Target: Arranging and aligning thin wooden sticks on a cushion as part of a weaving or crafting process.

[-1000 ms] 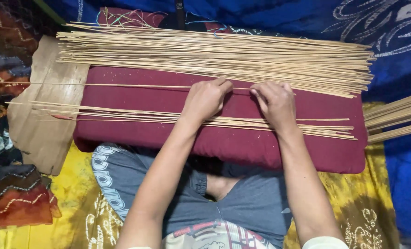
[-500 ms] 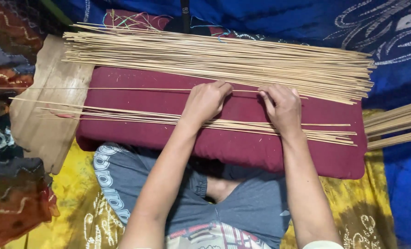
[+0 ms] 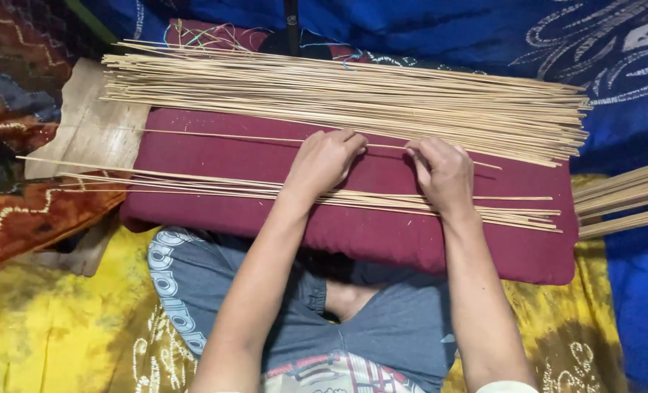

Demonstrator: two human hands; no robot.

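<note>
Both hands' grip pinched a single thin stick (image 3: 265, 138) on the maroon cushion (image 3: 367, 233): left hand (image 3: 326, 161), right hand (image 3: 444, 175), between two stick piles.

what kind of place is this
Probably a home floor workspace for handcraft: a maroon cushion across the seated person's lap, a heap of thin bamboo sticks, and patterned cloths spread on the floor.

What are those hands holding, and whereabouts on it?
Both hands, left and right, pinch one thin bamboo stick near its middle, over the maroon cushion.
</note>
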